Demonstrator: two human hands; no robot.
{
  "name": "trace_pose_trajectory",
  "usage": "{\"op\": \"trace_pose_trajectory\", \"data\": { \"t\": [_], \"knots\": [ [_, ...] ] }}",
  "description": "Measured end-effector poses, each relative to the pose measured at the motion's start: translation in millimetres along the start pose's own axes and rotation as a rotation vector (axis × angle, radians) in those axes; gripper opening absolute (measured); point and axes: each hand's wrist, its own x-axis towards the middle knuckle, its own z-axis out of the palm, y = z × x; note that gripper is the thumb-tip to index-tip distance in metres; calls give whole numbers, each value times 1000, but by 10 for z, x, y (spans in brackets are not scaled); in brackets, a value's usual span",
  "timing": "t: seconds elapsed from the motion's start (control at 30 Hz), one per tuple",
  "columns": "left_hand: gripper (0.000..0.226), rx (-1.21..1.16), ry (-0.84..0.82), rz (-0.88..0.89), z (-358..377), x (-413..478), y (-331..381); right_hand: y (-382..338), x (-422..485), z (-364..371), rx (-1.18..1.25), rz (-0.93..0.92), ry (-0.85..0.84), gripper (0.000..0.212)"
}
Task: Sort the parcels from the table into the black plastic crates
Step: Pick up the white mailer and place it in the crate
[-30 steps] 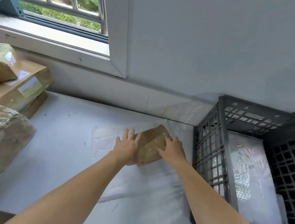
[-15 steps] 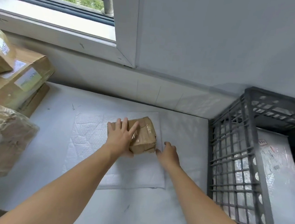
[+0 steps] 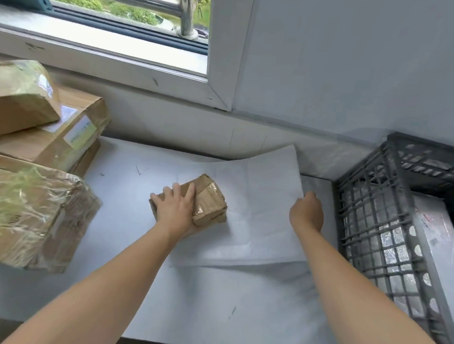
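Hands handling a small brown parcel (image 3: 210,200) and a white padded envelope (image 3: 261,201) on the table (image 3: 210,306).

One person's left hand (image 3: 175,208) is lying flat on the small brown parcel, fingers spread over its taped top and thumb hidden; the parcel is sitting mid-table, overlapping the envelope's left part. The right hand (image 3: 306,213) is pinching the envelope's right edge with curled fingers, holding that side lifted off the table. Just right of the table, the black plastic crate (image 3: 365,223) is holding a bubble-wrapped parcel (image 3: 437,242). Larger cardboard parcels (image 3: 27,205) are lying stacked at the table's left end.
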Motion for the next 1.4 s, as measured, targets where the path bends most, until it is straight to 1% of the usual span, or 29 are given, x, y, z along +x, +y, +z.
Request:
{"op": "trace_pose_trajectory", "data": {
  "t": [0.1, 0.2, 0.37, 0.47, 0.53, 0.57, 0.63, 0.7, 0.73, 0.77, 0.83, 0.93, 1.03, 1.1, 1.17, 1.23, 1.3, 1.37, 1.4],
  "knots": [
    [105, -16, -48, -41, -5, -48, -128, -14, -63, -125, -2, -47, 126, 22],
    [95, -24, -52, -69, -12, -81, -231, -11, -151, -261, 44, -60, 217, 20],
    [101, -42, -55, -89, 20, -103, -354, -44, -277, -561, 106, -73, 331, 18],
    [110, -78, -66, -35, -46, -115, -315, -162, -338, -720, 138, -128, 337, 17],
    [114, -156, -41, 72, -176, -132, -162, -267, -373, -822, 156, -195, 316, 20],
    [116, -188, -19, 162, -252, -148, -39, -323, -382, -874, 163, -226, 295, 21],
    [126, -259, -13, 421, -410, -237, 281, -447, -369, -988, 184, -259, 247, 25],
    [129, -332, -6, 671, -546, -376, 639, -561, -324, -1121, 215, -227, 191, 31],
    [129, -358, 20, 738, -607, -439, 808, -605, -288, -1197, 224, -200, 164, 34],
    [127, -384, 48, 761, -657, -498, 953, -635, -258, -1276, 228, -179, 138, 37],
    [114, -481, 119, 726, -759, -585, 1149, -647, -201, -1434, 243, -167, 96, 40],
    [79, -623, 280, 681, -844, -613, 1205, -565, -108, -1615, 296, -197, 33, 39],
    [68, -685, 363, 606, -917, -596, 1156, -452, -44, -1699, 429, -233, -46, 35],
    [56, -801, 407, 515, -1016, -584, 1151, -387, -40, -1721, 604, -228, -121, 30],
    [39, -998, 401, 461, -1158, -562, 1127, -339, -44, -1755, 696, -259, -140, 23],
    [29, -1099, 396, 429, -1316, -533, 1064, -309, -42, -1787, 649, -369, -110, 25],
    [24, -1155, 370, 392, -1470, -492, 992, -308, -39, -1798, 573, -470, -89, 35],
    [16, -1271, 334, 363, -1610, -463, 923, -327, -45, -1784, 507, -523, -87, 48],
    [16, -1337, 321, 347, -1678, -465, 892, -335, -47, -1777, 483, -541, -79, 53]
  ]
}}
